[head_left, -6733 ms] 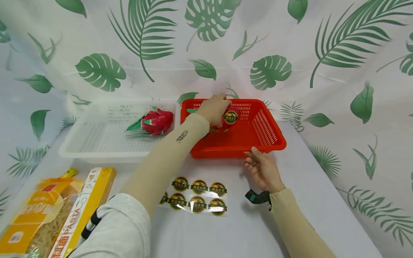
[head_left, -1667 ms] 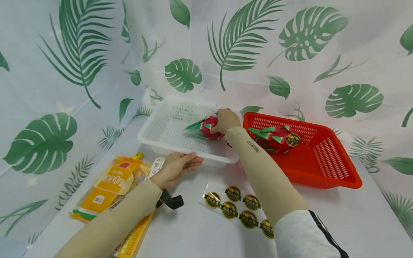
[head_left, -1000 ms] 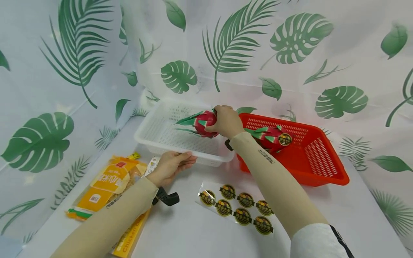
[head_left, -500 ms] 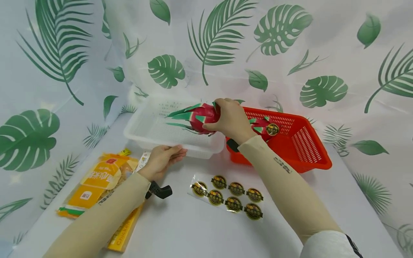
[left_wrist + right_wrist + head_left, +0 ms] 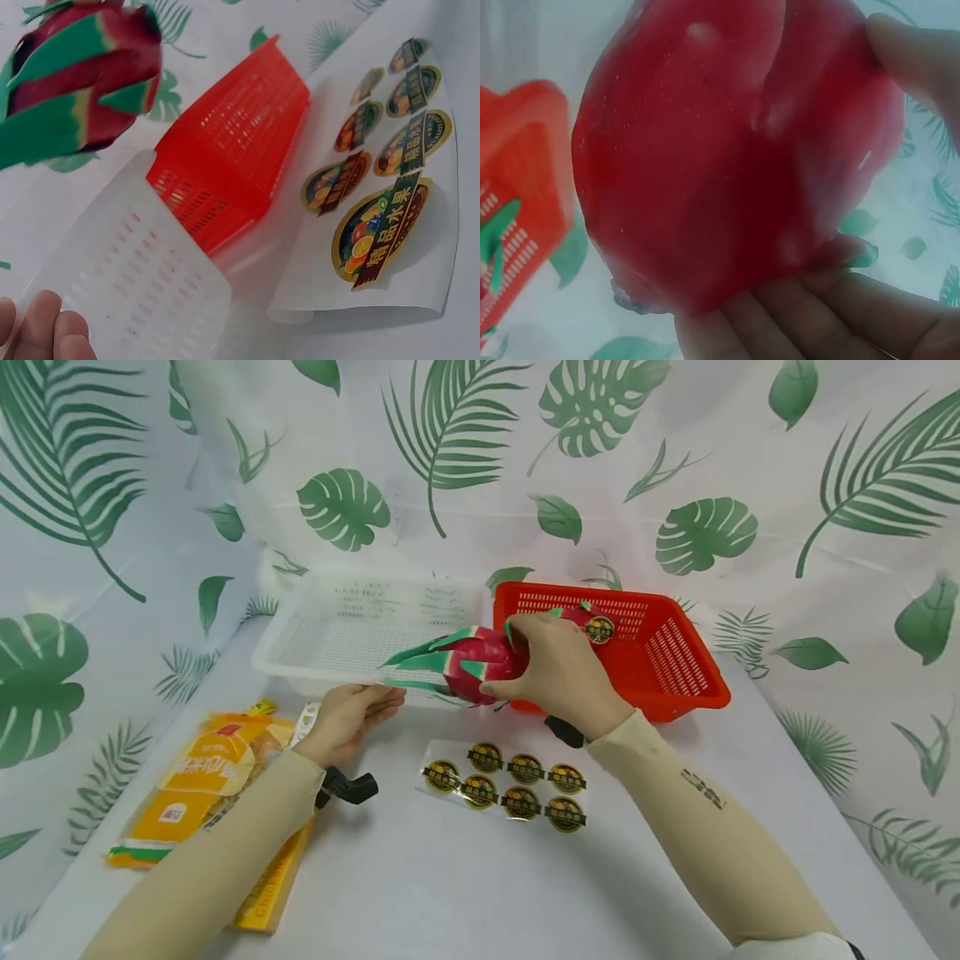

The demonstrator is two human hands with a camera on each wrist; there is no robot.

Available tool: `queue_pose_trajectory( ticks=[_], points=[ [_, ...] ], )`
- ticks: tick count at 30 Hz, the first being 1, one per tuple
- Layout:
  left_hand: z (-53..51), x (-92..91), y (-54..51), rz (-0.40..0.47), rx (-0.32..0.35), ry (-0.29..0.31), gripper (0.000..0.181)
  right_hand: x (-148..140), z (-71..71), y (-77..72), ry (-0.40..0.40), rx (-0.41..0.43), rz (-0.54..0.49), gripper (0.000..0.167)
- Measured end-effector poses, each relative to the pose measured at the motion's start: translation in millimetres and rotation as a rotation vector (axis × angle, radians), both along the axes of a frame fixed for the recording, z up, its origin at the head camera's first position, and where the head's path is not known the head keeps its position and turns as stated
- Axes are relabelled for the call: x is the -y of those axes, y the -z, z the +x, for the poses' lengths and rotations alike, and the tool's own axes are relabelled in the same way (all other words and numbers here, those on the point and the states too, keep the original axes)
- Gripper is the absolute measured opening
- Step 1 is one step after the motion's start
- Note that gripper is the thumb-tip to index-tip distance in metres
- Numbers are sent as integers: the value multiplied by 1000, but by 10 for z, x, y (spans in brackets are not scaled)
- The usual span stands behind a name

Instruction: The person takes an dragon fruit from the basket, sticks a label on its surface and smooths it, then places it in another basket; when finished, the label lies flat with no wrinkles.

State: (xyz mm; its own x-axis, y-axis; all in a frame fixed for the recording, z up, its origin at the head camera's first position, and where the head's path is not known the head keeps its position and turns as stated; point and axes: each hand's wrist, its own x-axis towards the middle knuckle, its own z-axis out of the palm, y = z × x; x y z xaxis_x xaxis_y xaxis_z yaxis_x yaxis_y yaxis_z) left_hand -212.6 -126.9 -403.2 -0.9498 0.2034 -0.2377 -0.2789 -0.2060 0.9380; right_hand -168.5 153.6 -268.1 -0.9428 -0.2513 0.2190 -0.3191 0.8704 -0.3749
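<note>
My right hand (image 5: 562,668) grips a red dragon fruit (image 5: 480,664) with green leaf tips, its thumb and fingers round the blunt end. The fruit is in the air in front of the two baskets, leaves to the left. In the right wrist view the dragon fruit (image 5: 735,165) fills the middle, bare red skin facing the camera. My left hand (image 5: 348,718) holds the near rim of the white plastic basket (image 5: 288,672), thumb above and fingers below. Another dragon fruit (image 5: 576,615), bearing a round sticker, lies in the red basket (image 5: 660,672), partly hidden by my right hand.
A clear sheet of round black-and-gold stickers (image 5: 502,783) lies on the white table (image 5: 465,877) before the baskets. At the left are a yellow pasta bag (image 5: 202,768) and a long yellow box (image 5: 270,889), partly under my left forearm. A leaf-patterned cloth hangs behind.
My right hand earlier held the stickered fruit in the red basket, then took the other from the white basket. It has lifted that one out toward me. My left hand stays at the white rim.
</note>
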Motion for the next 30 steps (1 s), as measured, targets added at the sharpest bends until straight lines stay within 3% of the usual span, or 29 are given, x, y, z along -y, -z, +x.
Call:
queue_pose_trajectory(
  ticks=[7, 17, 23, 30],
  points=[
    [-2, 48, -1, -3, 12, -24, 43, -153, 299, 225, -9, -12, -10, 82],
    [16, 27, -32, 15, 17, -30, 25, -334, 754, 593, -17, -67, 37, 78],
    [22, 5, -50, 18, 23, -26, 14, -394, 1061, 738, -7, -39, 40, 79],
    [16, -14, -45, 16, 27, -22, 19, -420, 1377, 878, 12, -2, 78, 80]
  ],
)
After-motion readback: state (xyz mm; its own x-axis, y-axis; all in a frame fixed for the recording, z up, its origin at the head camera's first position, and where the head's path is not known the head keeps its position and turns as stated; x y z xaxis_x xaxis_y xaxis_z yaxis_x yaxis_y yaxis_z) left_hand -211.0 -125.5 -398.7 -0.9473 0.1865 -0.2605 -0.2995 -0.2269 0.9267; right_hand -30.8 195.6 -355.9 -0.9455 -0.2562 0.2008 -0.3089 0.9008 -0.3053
